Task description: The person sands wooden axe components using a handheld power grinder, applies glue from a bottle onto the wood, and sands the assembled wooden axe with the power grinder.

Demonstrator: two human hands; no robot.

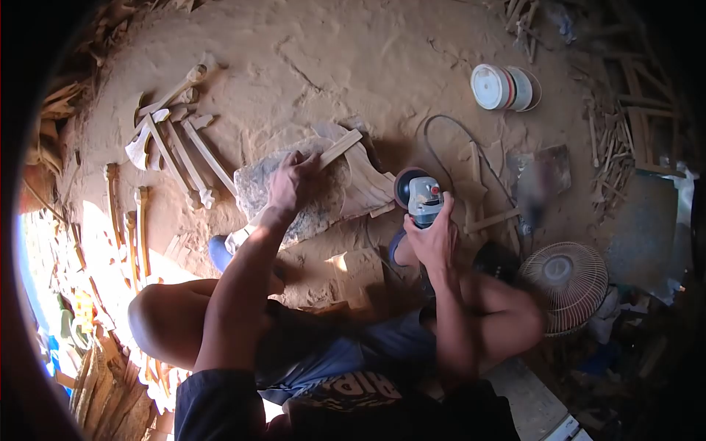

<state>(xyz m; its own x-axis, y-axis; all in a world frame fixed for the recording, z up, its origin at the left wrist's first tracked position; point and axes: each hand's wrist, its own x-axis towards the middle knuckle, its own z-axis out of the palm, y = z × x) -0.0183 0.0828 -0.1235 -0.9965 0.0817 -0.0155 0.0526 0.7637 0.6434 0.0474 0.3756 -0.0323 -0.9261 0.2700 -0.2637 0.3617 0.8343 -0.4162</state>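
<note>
My left hand (292, 182) is closed round a pale wooden stick (340, 149), whose far end points up and right. Beneath it lies a rough grey stone block (257, 176), with curved wooden pieces (362, 178) on its right part. Right of the block, my right hand (434, 234) grips the body of a power tool (424, 198) with a round dark disc (404, 187) at its upper left. The disc is apart from the stick. A dark cable (440, 121) loops over the ground beyond the tool.
Carved wooden pieces (173, 158) lie at the upper left, more sticks (142, 228) below them. A white bucket (491, 87) lies on its side at the upper right. A round fan (562, 278) stands by my right knee. Wood scraps (610, 169) lie at the right.
</note>
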